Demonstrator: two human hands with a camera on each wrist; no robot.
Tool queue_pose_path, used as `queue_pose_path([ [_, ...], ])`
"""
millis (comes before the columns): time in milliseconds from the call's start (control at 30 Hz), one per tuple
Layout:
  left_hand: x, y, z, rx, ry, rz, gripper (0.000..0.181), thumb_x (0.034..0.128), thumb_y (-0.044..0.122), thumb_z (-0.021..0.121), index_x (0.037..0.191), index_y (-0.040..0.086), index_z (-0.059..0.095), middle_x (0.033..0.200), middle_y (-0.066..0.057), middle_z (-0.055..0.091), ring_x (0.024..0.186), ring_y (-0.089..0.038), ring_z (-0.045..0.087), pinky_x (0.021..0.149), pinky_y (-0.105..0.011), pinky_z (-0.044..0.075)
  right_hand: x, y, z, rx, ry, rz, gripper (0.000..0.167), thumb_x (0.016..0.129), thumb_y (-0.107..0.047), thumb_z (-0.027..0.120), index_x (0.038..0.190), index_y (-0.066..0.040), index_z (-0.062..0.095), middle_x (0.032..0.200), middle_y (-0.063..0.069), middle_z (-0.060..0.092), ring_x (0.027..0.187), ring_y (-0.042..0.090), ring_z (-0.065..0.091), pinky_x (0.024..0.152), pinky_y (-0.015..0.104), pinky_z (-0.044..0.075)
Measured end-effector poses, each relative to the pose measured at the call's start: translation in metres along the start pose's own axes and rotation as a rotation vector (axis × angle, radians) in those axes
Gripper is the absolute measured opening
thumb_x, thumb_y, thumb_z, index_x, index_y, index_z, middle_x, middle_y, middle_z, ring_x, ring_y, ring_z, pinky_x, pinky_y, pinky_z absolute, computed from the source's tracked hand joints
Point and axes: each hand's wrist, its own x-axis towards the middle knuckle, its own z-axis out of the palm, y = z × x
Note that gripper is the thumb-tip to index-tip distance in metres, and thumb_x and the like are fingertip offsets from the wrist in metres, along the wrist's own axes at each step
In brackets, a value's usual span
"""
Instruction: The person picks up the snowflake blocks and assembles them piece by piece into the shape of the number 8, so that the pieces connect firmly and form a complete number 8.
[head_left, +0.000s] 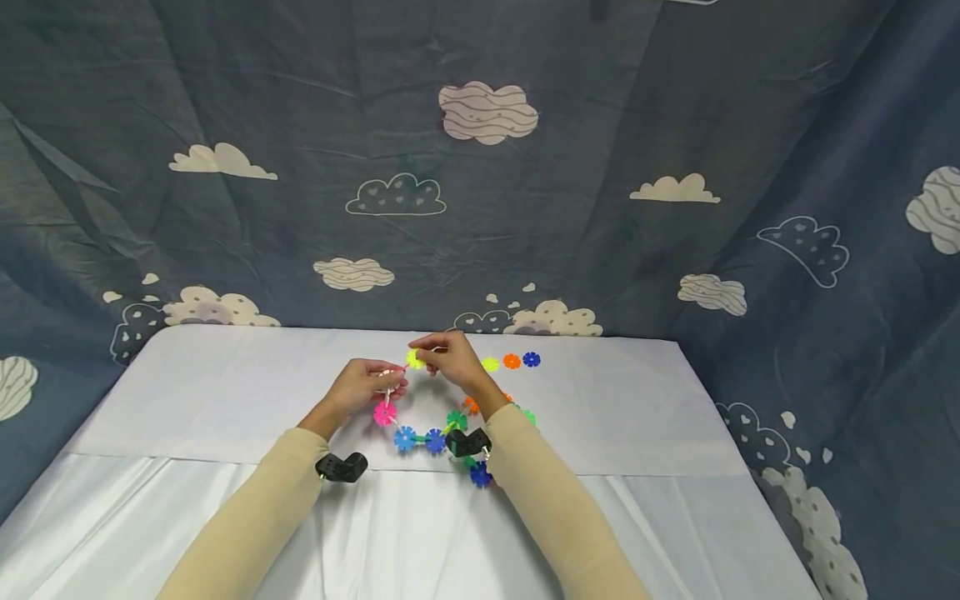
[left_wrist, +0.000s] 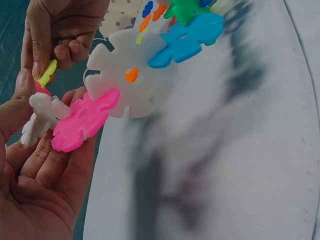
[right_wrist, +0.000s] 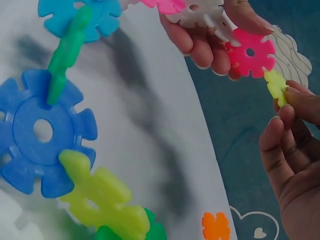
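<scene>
A chain of slotted plastic snowflake discs hangs and curves over the white table. My left hand [head_left: 358, 390] grips its upper end, fingers and thumb around a white disc [left_wrist: 42, 112] and a hot-pink disc [right_wrist: 250, 52]. My right hand [head_left: 456, 360] pinches a yellow disc [right_wrist: 275, 87] between thumb and fingers. The yellow disc's edge meets the rim of the hot-pink one; how deep the slots sit cannot be told. Lower in the chain come another pink disc [head_left: 385, 413], a light-blue disc [head_left: 405, 439] and a blue disc [right_wrist: 45, 132], with green and yellow-green links beyond.
Three loose discs lie in a row past the right hand: yellow [head_left: 491, 364], orange [head_left: 512, 361] and blue [head_left: 532, 359]. Part of the chain, with a dark-blue disc [head_left: 481, 475], runs beneath the right forearm. A dark cloud-print curtain [head_left: 525, 233] hangs behind the table [head_left: 615, 408].
</scene>
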Motion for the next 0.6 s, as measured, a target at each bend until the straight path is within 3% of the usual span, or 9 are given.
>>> queue_pose_path([
  [167, 0.000, 0.000, 0.002, -0.004, 0.001, -0.009, 0.037, 0.0963, 0.010, 0.059, 0.119, -0.018, 0.055, 0.095, -0.017, 0.071, 0.077, -0.009, 0.068, 0.069, -0.024, 0.056, -0.004, -0.004, 0.000, 0.004, -0.009, -0.006, 0.022, 0.092, -0.001, 0.062, 0.111, 0.010, 0.067, 0.083, 0.009, 0.066, 0.056, 0.011, 0.049, 0.069, 0.055, 0.051],
  [400, 0.001, 0.002, 0.005, -0.003, 0.031, 0.017, 0.036, 0.0964, 0.009, 0.059, 0.117, -0.020, 0.056, 0.089, -0.013, 0.072, 0.074, -0.008, 0.068, 0.066, -0.022, 0.056, -0.004, -0.002, 0.007, 0.031, 0.026, -0.045, 0.019, 0.090, 0.003, 0.063, 0.106, 0.013, 0.068, 0.083, 0.018, 0.068, 0.054, 0.010, 0.052, 0.054, 0.023, 0.049],
  [600, 0.001, 0.003, 0.010, 0.057, 0.099, -0.009, 0.032, 0.0957, 0.011, 0.061, 0.113, -0.016, 0.061, 0.084, -0.010, 0.073, 0.071, -0.007, 0.069, 0.060, -0.021, 0.053, -0.003, -0.001, 0.010, -0.013, 0.065, -0.008, 0.017, 0.088, 0.003, 0.065, 0.103, 0.011, 0.070, 0.086, 0.018, 0.070, 0.052, 0.008, 0.051, 0.051, 0.020, 0.047],
])
